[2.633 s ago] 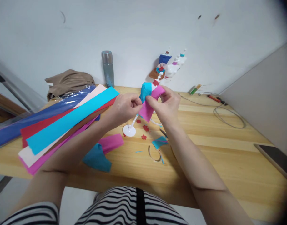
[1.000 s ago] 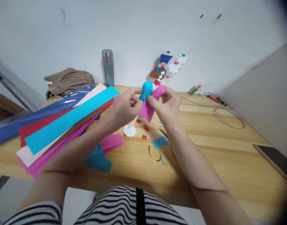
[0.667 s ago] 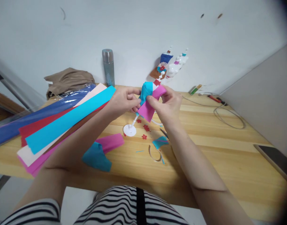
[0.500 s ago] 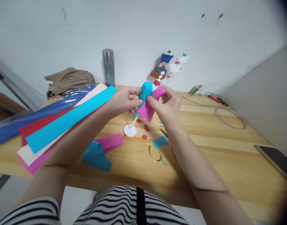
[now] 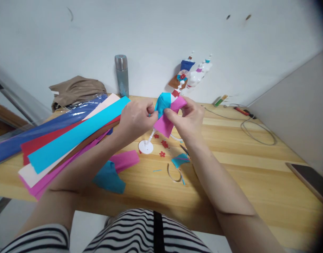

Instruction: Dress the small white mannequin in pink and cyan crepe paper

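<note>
A small white dress-form stand (image 5: 145, 147) leans above the table, its body wrapped in blue crepe paper (image 5: 164, 101) and pink crepe paper (image 5: 164, 126). My left hand (image 5: 139, 117) is closed at the left side of the blue paper, its fingers curled on that edge. On the other side, my right hand (image 5: 190, 117) pinches the pink paper against the form, thumb in front. A red band (image 5: 175, 93) circles the form's neck. My hands and the papers cover most of its body.
Long coloured paper strips (image 5: 79, 131) lie at left, with blue and pink offcuts (image 5: 111, 181) nearby. Red paper flowers (image 5: 164, 144), scissors (image 5: 184, 149) and scraps lie in the middle. Behind stand a thermos (image 5: 121, 75) and dressed forms (image 5: 188, 66). A cable (image 5: 246, 130) and phone (image 5: 309, 179) lie at right.
My left hand has turned over, back now upward, its fingers curling in at the blue paper's left edge. The blue paper looks drawn flatter leftward. My right hand stays put.
</note>
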### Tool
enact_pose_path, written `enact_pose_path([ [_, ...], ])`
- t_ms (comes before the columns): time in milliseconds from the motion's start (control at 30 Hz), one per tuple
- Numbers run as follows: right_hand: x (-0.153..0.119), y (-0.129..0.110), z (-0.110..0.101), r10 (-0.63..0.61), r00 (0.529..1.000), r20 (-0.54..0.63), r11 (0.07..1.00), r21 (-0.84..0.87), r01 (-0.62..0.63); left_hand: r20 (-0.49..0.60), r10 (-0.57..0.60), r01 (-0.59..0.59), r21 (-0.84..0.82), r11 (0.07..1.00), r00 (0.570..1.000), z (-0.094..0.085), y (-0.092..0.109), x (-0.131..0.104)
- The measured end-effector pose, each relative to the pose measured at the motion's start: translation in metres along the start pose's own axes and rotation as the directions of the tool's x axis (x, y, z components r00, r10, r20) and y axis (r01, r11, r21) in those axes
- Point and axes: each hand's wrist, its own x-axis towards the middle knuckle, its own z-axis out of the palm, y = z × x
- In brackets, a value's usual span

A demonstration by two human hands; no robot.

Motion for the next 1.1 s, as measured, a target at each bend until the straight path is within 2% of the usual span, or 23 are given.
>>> enact_pose_path([
  [100, 0.000, 0.000, 0.000, -0.004, 1.000, 0.016, 1.000, 0.016, 0.004, -0.011, -0.014, 0.015, 0.055, 0.998, 1.000, 0.000, 0.004, -0.003],
  [233, -0.001, 0.000, 0.000, -0.009, 1.000, 0.010, 1.000, -0.004, 0.009, -0.051, -0.041, 0.039, -0.035, 0.999, 0.998, 0.005, 0.001, -0.002],
  [367, -0.001, 0.000, 0.001, -0.008, 1.000, 0.010, 1.000, -0.024, 0.008, 0.033, -0.013, 0.017, -0.119, 0.993, 0.999, 0.008, -0.008, 0.001],
  [533, -0.001, 0.001, 0.001, -0.020, 1.000, 0.000, 1.000, 0.001, 0.020, -0.014, -0.070, 0.068, -0.129, 0.989, 0.997, 0.008, -0.009, 0.001],
  [700, -0.001, 0.001, 0.001, -0.011, 1.000, 0.006, 0.999, -0.032, 0.011, 0.065, -0.064, 0.074, -0.166, 0.983, 0.996, 0.010, -0.007, 0.002],
  [967, 0.000, -0.002, 0.001, -0.009, 1.000, -0.006, 1.000, -0.014, 0.009, 0.019, 0.032, -0.031, -0.049, 0.998, 0.999, 0.008, 0.001, -0.006],
  [1100, 0.000, -0.001, 0.001, -0.003, 1.000, 0.001, 1.000, -0.019, 0.003, 0.030, 0.080, -0.080, -0.014, 0.997, 0.996, 0.005, 0.005, -0.010],
])
